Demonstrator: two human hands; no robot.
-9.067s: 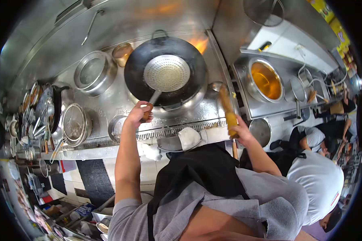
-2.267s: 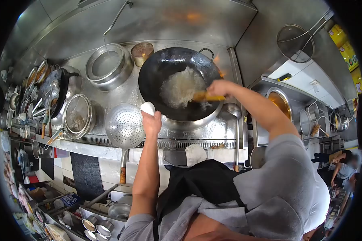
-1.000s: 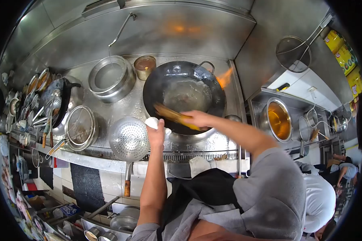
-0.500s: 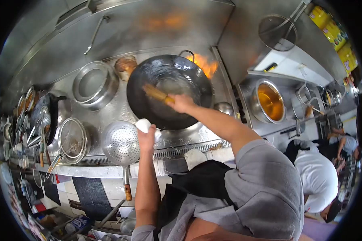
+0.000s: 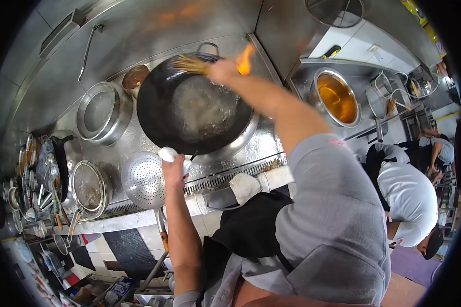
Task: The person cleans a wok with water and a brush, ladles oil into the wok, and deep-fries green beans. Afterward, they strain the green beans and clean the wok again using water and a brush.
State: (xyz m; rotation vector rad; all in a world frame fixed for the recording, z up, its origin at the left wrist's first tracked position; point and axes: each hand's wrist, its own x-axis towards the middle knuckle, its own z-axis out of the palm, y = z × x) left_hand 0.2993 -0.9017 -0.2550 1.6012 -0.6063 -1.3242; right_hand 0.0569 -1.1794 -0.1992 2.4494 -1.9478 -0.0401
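Observation:
A large black wok sits on the stove with cloudy liquid in its bottom. My right hand grips a bamboo brush, whose bristles lie at the wok's far rim. At the near rim my left hand is closed on a white cloth. Just left of that hand, a perforated ladle rests on the stove, its handle reaching over the front edge. Flames rise behind the wok on the right.
Stacked metal pots and a tin stand left of the wok. Strainers lie farther left. A pot of orange liquid is on the right. Two people, one in a white shirt, are at the right.
The brush in my right hand has moved from the wok's near side and middle to its far rim. The flames changed shape. My left hand still holds the cloth; the camera view has shifted.

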